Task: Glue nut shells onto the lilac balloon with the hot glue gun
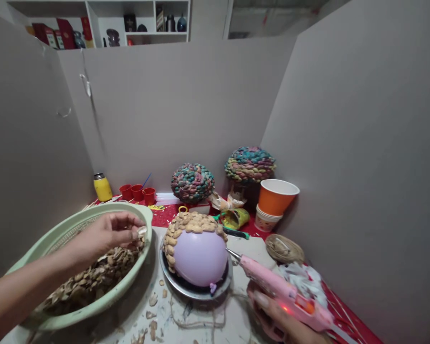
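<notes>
My right hand point(284, 317) is wrapped around a pink hot glue gun point(272, 279) with a small red light lit. The gun's metal nozzle reaches the right side of a lilac balloon point(200, 258); whether it touches cannot be told. Peanut shells point(191, 221) cover the balloon's top and left side, and its knot faces me. A metal bowl point(197, 295) supports the balloon. Over the right part of a pale green basket point(148, 229), my left hand point(109, 234) pinches a light peanut shell piece point(142, 231). Many loose peanut shells point(93, 282) lie in the basket.
Two multicoloured shell-covered balls point(192, 183) stand at the back. Right of them are an orange paper bucket point(277, 197), a tipped paint-stained cup point(235, 219) and a twine coil point(284, 248). Red cups point(137, 192) and a yellow bottle point(102, 187) stand back left. Grey partitions enclose three sides.
</notes>
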Motion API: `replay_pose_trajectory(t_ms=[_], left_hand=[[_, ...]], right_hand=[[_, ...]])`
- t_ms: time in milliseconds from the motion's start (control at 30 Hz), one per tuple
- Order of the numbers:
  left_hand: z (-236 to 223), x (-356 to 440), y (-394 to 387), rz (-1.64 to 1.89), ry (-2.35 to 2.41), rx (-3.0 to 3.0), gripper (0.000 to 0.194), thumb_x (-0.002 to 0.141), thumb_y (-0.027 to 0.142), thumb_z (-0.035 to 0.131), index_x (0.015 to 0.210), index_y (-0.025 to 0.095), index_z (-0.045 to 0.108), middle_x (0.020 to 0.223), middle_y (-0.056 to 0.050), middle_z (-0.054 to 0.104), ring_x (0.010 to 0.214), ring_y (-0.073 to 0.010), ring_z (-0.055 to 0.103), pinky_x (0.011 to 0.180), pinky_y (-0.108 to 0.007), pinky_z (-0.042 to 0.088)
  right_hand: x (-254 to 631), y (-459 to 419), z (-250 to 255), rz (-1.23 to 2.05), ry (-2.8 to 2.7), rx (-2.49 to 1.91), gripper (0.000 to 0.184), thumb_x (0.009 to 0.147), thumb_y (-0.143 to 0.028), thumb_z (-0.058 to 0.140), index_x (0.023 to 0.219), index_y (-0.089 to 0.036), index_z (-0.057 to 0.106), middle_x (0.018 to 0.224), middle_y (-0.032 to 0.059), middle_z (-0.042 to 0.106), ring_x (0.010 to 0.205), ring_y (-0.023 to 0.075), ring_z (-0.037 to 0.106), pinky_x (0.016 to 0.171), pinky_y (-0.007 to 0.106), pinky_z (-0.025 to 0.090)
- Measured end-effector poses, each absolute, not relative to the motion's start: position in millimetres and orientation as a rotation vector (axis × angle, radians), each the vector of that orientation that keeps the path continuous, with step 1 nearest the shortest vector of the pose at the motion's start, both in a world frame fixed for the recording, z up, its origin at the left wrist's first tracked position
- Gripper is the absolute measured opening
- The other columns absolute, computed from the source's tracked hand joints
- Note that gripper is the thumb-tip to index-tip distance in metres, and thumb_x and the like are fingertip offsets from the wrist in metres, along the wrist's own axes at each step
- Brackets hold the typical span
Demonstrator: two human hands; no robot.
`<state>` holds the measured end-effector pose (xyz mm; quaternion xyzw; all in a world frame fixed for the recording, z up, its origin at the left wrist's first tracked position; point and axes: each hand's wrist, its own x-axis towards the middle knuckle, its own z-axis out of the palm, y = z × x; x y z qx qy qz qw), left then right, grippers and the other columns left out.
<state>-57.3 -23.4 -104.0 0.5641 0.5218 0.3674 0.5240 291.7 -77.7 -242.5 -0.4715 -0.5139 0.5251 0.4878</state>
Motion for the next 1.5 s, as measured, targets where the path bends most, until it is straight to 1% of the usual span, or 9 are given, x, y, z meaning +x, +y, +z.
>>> replay_pose_trajectory(t_ms=[133, 367, 500, 633, 800, 1000, 1133, 1333, 1500], left_hand=[[-103, -10, -56, 0.952, 1.125, 1.305, 0.033, 0.062, 0.032, 0.083, 0.088, 0.019, 0.067, 0.071, -0.002, 0.063, 0.063, -0.0149, 0.055, 0.061, -0.028, 0.045], [-147, 53, -82, 0.893, 0.877, 1.107, 0.038, 0.059, 0.035, 0.088, 0.077, 0.018, 0.059, 0.068, 0.001, 0.059, 0.058, -0.0097, 0.051, 0.057, -0.022, 0.041], [-156, 83, -80, 0.860, 0.837, 1.074, 0.044, 0.057, 0.041, 0.088, 0.071, 0.017, 0.054, 0.059, 0.004, 0.055, 0.054, -0.0074, 0.047, 0.054, -0.019, 0.037], [-164, 101, -75, 0.863, 0.819, 1.076, 0.045, 0.055, 0.041, 0.089, 0.072, 0.018, 0.055, 0.058, 0.006, 0.055, 0.053, -0.0062, 0.045, 0.052, -0.017, 0.034], [-175, 107, -75, 0.861, 0.836, 1.108, 0.044, 0.054, 0.042, 0.089, 0.070, 0.017, 0.057, 0.059, 0.004, 0.056, 0.054, -0.0073, 0.047, 0.053, -0.019, 0.036], [-172, 105, -77, 0.771, 0.725, 1.022, 0.035, 0.066, 0.040, 0.084, 0.076, 0.016, 0.060, 0.065, -0.003, 0.067, 0.060, -0.0124, 0.060, 0.062, -0.024, 0.048], [-172, 103, -76, 0.703, 0.660, 0.902, 0.030, 0.067, 0.032, 0.084, 0.077, 0.016, 0.062, 0.069, -0.003, 0.069, 0.063, -0.0135, 0.065, 0.063, -0.024, 0.051], [-177, 102, -72, 0.610, 0.588, 0.804, 0.025, 0.068, 0.023, 0.084, 0.078, 0.015, 0.062, 0.072, -0.002, 0.069, 0.064, -0.0121, 0.067, 0.060, -0.020, 0.052], [-181, 101, -71, 0.659, 0.576, 0.814, 0.024, 0.070, 0.024, 0.082, 0.081, 0.015, 0.063, 0.072, -0.002, 0.068, 0.064, -0.0118, 0.065, 0.062, -0.022, 0.052]], right_hand=[[292, -78, -242, 1.267, -1.296, -1.085, 0.045, 0.084, -0.058, 0.061, 0.068, -0.017, 0.049, 0.055, -0.0059, 0.037, 0.049, 0.0080, 0.030, 0.044, 0.021, 0.023], [289, -83, -232, 1.297, -1.303, -0.966, 0.042, 0.086, -0.055, 0.062, 0.070, -0.017, 0.050, 0.057, -0.0062, 0.037, 0.049, 0.0076, 0.031, 0.045, 0.021, 0.024], [287, -87, -231, 1.326, -1.227, -0.914, 0.041, 0.082, -0.056, 0.066, 0.078, -0.016, 0.056, 0.058, -0.0063, 0.040, 0.049, 0.0073, 0.031, 0.045, 0.021, 0.025], [285, -89, -225, 1.339, -1.208, -0.912, 0.046, 0.078, -0.059, 0.068, 0.089, -0.015, 0.061, 0.061, -0.0055, 0.043, 0.051, 0.0077, 0.034, 0.047, 0.021, 0.028], [283, -92, -217, 1.203, -1.321, -0.936, 0.034, 0.082, -0.050, 0.069, 0.076, -0.018, 0.058, 0.056, -0.0065, 0.039, 0.051, 0.0095, 0.035, 0.050, 0.024, 0.032], [284, -94, -217, 1.191, -1.304, -0.981, 0.034, 0.081, -0.050, 0.069, 0.071, -0.020, 0.057, 0.054, -0.0062, 0.042, 0.050, 0.0103, 0.038, 0.048, 0.024, 0.032], [282, -93, -208, 1.218, -1.356, -0.912, 0.037, 0.083, -0.049, 0.067, 0.067, -0.019, 0.053, 0.055, -0.0058, 0.043, 0.049, 0.0091, 0.038, 0.047, 0.023, 0.030], [280, -91, -204, 1.397, -1.376, -0.778, 0.037, 0.082, -0.052, 0.067, 0.078, -0.018, 0.056, 0.063, -0.0029, 0.052, 0.055, 0.0110, 0.047, 0.050, 0.023, 0.036], [281, -93, -204, 1.266, -1.360, -0.865, 0.045, 0.083, -0.054, 0.066, 0.061, -0.019, 0.047, 0.053, -0.0059, 0.041, 0.048, 0.0083, 0.035, 0.045, 0.022, 0.027]])
